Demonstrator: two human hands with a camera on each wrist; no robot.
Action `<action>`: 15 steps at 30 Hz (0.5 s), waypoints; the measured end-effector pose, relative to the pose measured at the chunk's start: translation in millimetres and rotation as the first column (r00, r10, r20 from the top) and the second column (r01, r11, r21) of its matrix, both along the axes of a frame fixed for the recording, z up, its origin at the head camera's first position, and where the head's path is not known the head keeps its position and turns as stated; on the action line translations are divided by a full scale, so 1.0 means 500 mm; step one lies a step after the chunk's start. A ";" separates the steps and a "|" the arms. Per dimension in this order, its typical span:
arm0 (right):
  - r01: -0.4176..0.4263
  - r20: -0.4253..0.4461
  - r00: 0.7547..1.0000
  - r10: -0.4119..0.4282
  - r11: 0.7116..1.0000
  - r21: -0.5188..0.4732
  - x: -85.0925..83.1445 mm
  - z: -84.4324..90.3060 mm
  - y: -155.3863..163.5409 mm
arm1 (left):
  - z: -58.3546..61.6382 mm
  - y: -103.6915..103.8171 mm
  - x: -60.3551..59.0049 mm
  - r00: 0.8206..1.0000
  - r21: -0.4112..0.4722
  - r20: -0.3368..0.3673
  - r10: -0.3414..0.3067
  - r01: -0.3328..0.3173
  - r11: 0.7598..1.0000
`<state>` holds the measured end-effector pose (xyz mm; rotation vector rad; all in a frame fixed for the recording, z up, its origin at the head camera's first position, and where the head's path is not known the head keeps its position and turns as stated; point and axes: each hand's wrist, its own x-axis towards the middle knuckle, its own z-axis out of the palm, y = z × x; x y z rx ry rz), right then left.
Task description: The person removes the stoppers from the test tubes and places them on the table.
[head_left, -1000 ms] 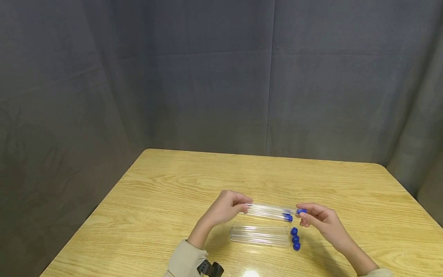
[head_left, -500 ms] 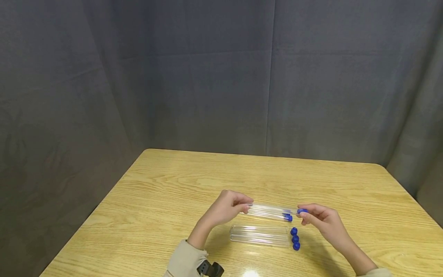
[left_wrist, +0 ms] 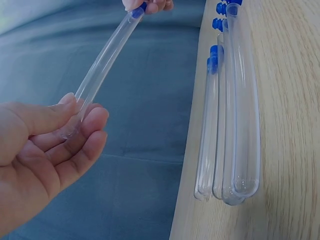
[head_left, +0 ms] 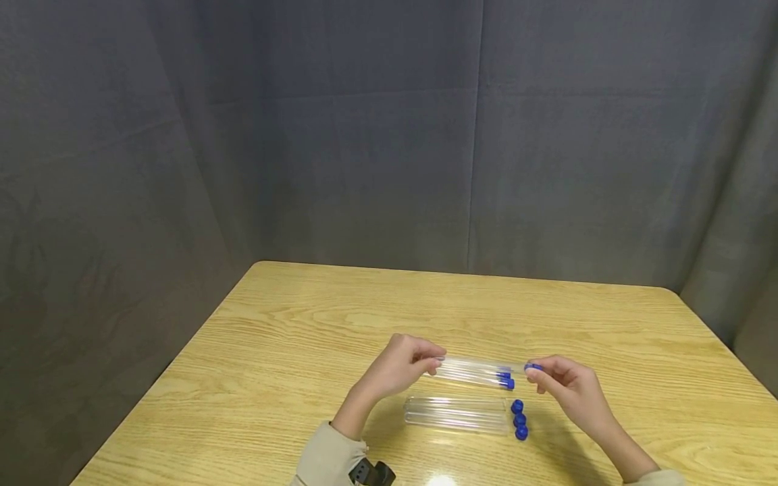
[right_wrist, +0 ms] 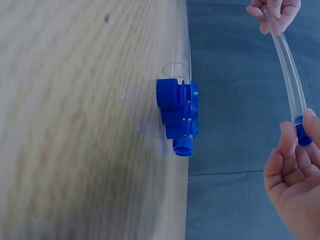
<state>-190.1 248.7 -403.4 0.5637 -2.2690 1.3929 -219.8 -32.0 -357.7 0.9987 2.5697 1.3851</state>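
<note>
My left hand (head_left: 401, 364) pinches the rounded end of a clear test tube (left_wrist: 107, 60), held above the table. At its other end a blue cap (right_wrist: 301, 131) sits in the tube's mouth, pinched between the thumb and fingers of my right hand (head_left: 568, 385). Below the held tube lie two capped test tubes (head_left: 468, 376), side by side with their blue ends to the right. Nearer to me is a row of uncapped test tubes (head_left: 456, 414), closed ends to the left. Three loose blue caps (head_left: 519, 420) stand in line beside their open mouths.
A wood-grain table (head_left: 273, 351) carries all the tubes and caps. Behind and beside it hangs a dark grey curtain (head_left: 365, 148). A black band (head_left: 372, 472) is on the left wrist, over a beige sleeve (head_left: 328, 453).
My right hand, with the cap, has shifted very slightly to the right, and its fingers have changed position a little on the cap. The left hand stays almost still; the tubes on the table have not moved.
</note>
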 end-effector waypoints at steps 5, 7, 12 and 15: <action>0.000 0.017 1.000 -0.001 1.000 0.011 -0.005 -0.005 0.006 | -0.004 0.002 -0.002 1.000 -0.009 -0.005 -0.009 0.009 1.000; -0.034 0.026 0.999 0.034 0.999 0.011 -0.005 -0.008 0.009 | -0.006 0.000 -0.003 1.000 -0.011 -0.007 -0.011 0.011 1.000; -0.114 0.021 0.993 0.114 0.993 0.006 -0.005 -0.013 0.014 | -0.009 -0.005 -0.005 1.000 -0.004 0.000 0.000 0.000 1.000; -0.133 0.025 0.991 0.133 0.991 -0.001 -0.005 -0.012 0.014 | -0.011 -0.006 -0.007 1.000 0.004 0.000 0.000 0.000 1.000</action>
